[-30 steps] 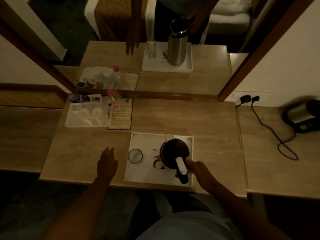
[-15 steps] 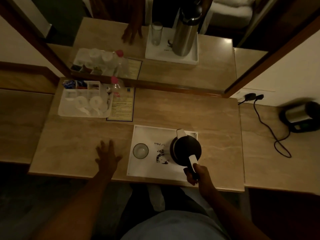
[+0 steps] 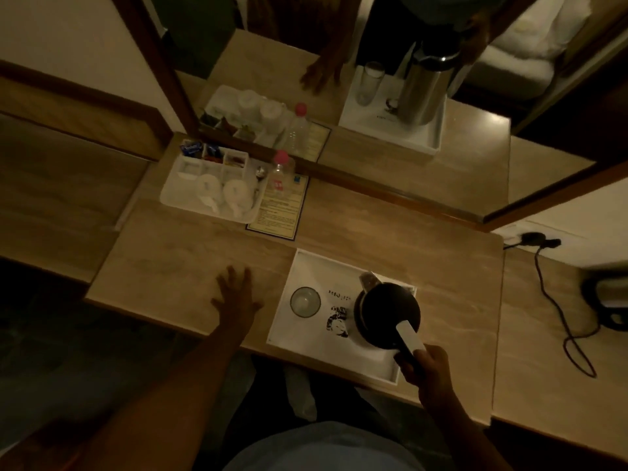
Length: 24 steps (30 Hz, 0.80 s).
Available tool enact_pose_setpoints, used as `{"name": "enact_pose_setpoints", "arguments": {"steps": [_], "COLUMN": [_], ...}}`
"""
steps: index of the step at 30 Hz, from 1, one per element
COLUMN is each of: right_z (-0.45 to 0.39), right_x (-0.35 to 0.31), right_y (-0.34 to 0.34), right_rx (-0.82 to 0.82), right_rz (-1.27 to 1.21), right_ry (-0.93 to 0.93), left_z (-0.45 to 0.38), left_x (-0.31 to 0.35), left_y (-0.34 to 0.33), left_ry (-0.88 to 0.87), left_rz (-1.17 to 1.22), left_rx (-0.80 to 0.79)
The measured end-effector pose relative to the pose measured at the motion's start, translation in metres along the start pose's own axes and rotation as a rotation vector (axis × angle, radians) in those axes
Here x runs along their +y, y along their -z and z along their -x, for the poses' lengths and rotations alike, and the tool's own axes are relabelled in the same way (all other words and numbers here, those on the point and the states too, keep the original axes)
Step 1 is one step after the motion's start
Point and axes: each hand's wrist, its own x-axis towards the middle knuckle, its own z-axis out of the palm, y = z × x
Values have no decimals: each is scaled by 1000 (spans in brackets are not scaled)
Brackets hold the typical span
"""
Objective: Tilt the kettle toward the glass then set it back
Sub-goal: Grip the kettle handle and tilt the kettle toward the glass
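Observation:
A black-lidded steel kettle (image 3: 387, 312) stands on the right half of a white tray (image 3: 343, 351) near the desk's front edge. My right hand (image 3: 426, 368) is wrapped around its black handle, which points toward me; the spout points away. An empty clear glass (image 3: 305, 301) stands upright on the tray's left half, a short gap from the kettle. My left hand (image 3: 236, 297) lies flat on the desk, fingers spread, left of the tray and holding nothing.
A white amenity tray (image 3: 176, 198) with cups and sachets, a pink-capped bottle (image 3: 279, 178) and a printed card (image 3: 282, 212) sit at the back left. A mirror (image 3: 373, 96) runs along the back. A black cord (image 3: 557, 300) and the kettle base (image 3: 608, 300) lie at the right.
My right hand has slid back along the handle and closed around its end. The view has swung left and tipped; kettle, glass and left hand keep their places.

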Motion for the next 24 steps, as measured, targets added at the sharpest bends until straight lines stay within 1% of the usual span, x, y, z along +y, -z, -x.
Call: {"name": "enact_pose_setpoints", "arguments": {"steps": [1, 4, 6, 13, 24], "right_z": [3, 5, 6, 1, -15], "right_x": [-7, -23, -31, -61, -88], "right_y": [2, 6, 8, -3, -18], "right_rx": [-12, -126, -175, -325, -389], "right_rz": [30, 57, 70, 254, 485], "right_ry": [5, 14, -9, -47, -100], "left_z": [1, 2, 3, 7, 6], "left_x": [0, -2, -2, -9, -12], "left_y": [1, 4, 5, 10, 10], "left_ry": [0, -10, -18, -30, -18], "left_rz": [-3, -7, 17, 36, 17], "left_rx": [-5, -12, -17, -47, -36]}}
